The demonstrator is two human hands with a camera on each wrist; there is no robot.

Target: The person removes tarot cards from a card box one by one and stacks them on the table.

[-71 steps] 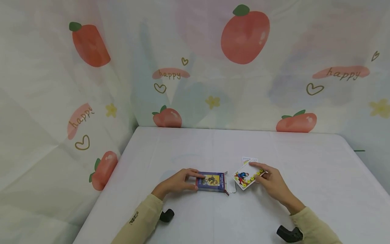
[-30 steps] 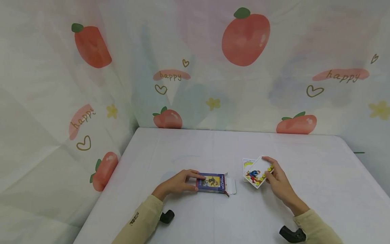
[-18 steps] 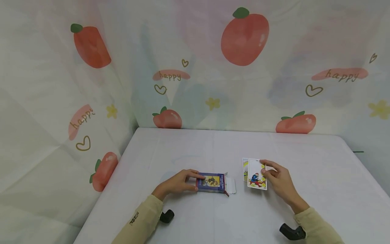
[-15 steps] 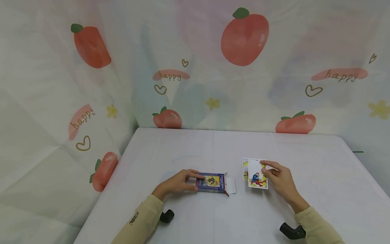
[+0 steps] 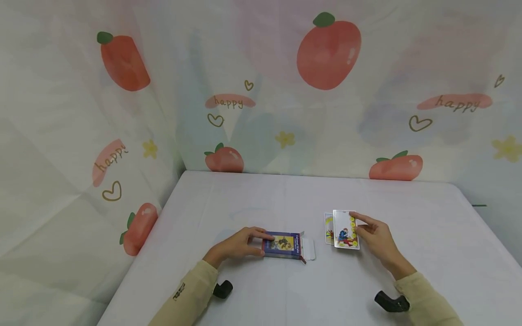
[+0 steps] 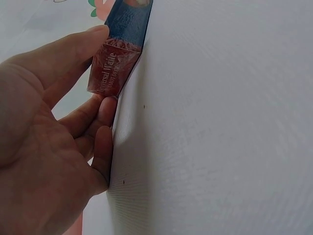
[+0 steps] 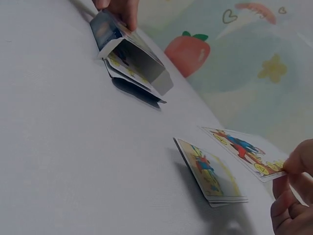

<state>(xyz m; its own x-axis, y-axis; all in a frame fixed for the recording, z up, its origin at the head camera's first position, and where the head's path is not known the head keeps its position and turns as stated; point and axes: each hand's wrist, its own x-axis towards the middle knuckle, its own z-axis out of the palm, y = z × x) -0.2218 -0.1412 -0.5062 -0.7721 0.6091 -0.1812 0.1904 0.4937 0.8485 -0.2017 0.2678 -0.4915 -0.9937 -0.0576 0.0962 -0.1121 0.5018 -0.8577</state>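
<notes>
My left hand [image 5: 236,245] grips the closed end of a blue tarot card box [image 5: 282,244] lying on the white table. The box's end, reading "Universal Waite", shows between thumb and fingers in the left wrist view. Its open end faces right, and cards [image 7: 128,72] show inside it in the right wrist view. Between thumb and index finger my right hand [image 5: 382,246] pinches a tarot card [image 5: 344,231] by its right edge, picture up. Below and slightly left of that card, a small stack of tarot cards [image 7: 208,171] lies face up, partly covered in the head view.
The box's white flap [image 5: 310,249] sticks out toward the stack. Black curved pieces hang by both wrists, one by the left sleeve [image 5: 223,289] and one by the right sleeve [image 5: 391,302]. A fruit-printed cloth [image 5: 261,131] rises behind the table [image 5: 244,194].
The right hand has carried the card from beside the box flap rightward over the stack and turned it from slanted to nearly straight. The left hand and box have stayed put.
</notes>
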